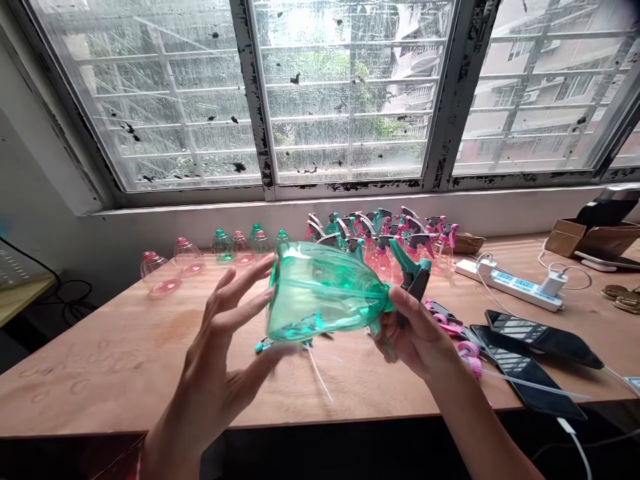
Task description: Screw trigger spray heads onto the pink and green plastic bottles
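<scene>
A clear green spray bottle lies sideways in the air above the table, its base to the left. My right hand grips it at the neck, just below the green and black trigger head. A thin tube runs inside the bottle. At the base, my left hand has its fingers spread, fingertips beside the bottle's bottom edge; whether they touch it I cannot tell. Below the bottle, a loose spray head with a white tube rests on the table, partly hidden.
Several pink and green bottles without heads stand at the back left. Many assembled spray bottles crowd along the window wall. To the right are pink spray heads, two dark phones, a power strip with cables and a cardboard box.
</scene>
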Tool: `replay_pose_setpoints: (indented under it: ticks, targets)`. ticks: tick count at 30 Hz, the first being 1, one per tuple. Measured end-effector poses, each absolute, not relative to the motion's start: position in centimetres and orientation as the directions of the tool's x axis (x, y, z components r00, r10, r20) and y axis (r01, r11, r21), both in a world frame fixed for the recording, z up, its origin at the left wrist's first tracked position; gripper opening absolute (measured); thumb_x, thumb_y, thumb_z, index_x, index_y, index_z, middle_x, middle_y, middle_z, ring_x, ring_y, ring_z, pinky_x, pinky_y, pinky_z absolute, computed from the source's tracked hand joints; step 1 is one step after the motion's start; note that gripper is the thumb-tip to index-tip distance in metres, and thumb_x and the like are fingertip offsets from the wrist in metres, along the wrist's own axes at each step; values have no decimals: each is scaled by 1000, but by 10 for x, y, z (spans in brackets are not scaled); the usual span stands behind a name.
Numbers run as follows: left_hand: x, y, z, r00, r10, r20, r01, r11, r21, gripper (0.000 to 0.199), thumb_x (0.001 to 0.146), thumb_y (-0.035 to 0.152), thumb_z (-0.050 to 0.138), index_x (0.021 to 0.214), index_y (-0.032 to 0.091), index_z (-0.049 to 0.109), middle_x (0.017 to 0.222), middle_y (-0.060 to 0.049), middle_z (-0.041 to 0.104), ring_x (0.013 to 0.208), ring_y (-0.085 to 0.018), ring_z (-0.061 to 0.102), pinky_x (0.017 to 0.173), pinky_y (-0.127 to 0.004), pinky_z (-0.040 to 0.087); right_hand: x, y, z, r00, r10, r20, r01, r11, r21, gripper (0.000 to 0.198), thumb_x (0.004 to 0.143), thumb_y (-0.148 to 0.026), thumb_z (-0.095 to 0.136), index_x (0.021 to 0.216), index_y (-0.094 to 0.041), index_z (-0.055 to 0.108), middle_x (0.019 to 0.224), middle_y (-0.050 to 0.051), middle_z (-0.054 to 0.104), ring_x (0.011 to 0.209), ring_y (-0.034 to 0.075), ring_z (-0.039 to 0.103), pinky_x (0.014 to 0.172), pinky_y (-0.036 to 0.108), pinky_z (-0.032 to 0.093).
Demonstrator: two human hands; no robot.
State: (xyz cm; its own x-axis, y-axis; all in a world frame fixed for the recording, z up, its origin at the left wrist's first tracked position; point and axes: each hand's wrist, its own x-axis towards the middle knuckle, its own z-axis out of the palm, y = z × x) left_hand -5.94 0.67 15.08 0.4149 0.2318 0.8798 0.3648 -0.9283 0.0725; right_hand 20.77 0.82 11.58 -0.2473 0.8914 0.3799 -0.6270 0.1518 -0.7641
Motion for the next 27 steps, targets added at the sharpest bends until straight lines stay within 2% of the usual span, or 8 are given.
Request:
replay_pose_setpoints:
  ticks: [3, 5, 11, 14, 18, 22, 25, 27]
  targets:
    - [-56, 7, 146, 373, 336, 865, 319, -922, 220, 56, 98, 29, 76, 146, 28, 48, 171, -13, 43, 160, -33, 40, 135, -64, 17, 208, 4, 116, -220, 874, 433, -582, 239, -777, 39, 86, -48, 89, 88, -22, 61, 60, -1, 76, 41, 14, 68, 39, 18, 52]
    - [-54, 7, 144, 363, 358, 860, 298, -919, 257, 46, 103, 22, 68, 144, 30, 49, 174, -10, 40, 162, -30, 36, 134, -60, 23, 209, 4, 116, -202, 876, 438, -551, 268, -790, 39, 85, -48, 90, 91, -22, 61, 62, -1, 77, 42, 14, 68, 39, 19, 52]
    - [-58, 14, 147, 432, 203, 879, 347, -937, 45, 69, 99, 7, 67, 158, 35, 44, 175, -5, 37, 162, -33, 36, 126, -57, 41, 213, 9, 116, -222, 898, 379, -542, 210, -814, 50, 90, -60, 80, 67, -18, 66, 54, 2, 73, 32, 11, 59, 31, 17, 46]
    - [-57, 15, 143, 392, 335, 857, 351, -915, 198, 75, 94, 31, 82, 157, 32, 42, 176, -11, 34, 163, -38, 32, 128, -63, 35, 208, 6, 116, -140, 867, 478, -513, 349, -784, 31, 88, -43, 89, 87, -21, 68, 59, -2, 76, 42, 14, 70, 39, 18, 53]
    - [-51, 12, 140, 234, 431, 871, 263, -891, 370, 46, 104, 45, 66, 146, 32, 52, 174, -10, 39, 164, -37, 28, 129, -66, 31, 199, 0, 115, -24, 796, 605, -389, 550, -739, 31, 82, -23, 95, 102, -25, 72, 68, -3, 80, 57, 15, 76, 48, 20, 59]
    - [-51, 16, 142, 279, 301, 912, 292, -931, 218, 53, 102, 24, 71, 151, 32, 54, 170, -9, 43, 160, -34, 37, 126, -58, 40, 199, 3, 114, -47, 831, 554, -493, 463, -737, 26, 86, -40, 91, 90, -24, 70, 62, -1, 78, 47, 16, 73, 44, 22, 56]
    - [-53, 23, 141, 281, 174, 944, 352, -933, 67, 67, 96, 12, 76, 153, 38, 52, 164, -5, 51, 151, -30, 50, 122, -53, 46, 202, 6, 115, -158, 865, 476, -544, 326, -773, 40, 91, -53, 82, 76, -22, 62, 57, 1, 75, 38, 17, 67, 39, 24, 51]
    - [-52, 24, 139, 280, 194, 940, 356, -931, 86, 74, 90, 16, 84, 152, 38, 50, 165, -5, 51, 151, -31, 50, 124, -56, 43, 204, 6, 115, -160, 871, 464, -520, 324, -790, 39, 90, -53, 83, 78, -22, 62, 58, 0, 75, 39, 17, 67, 39, 24, 51]
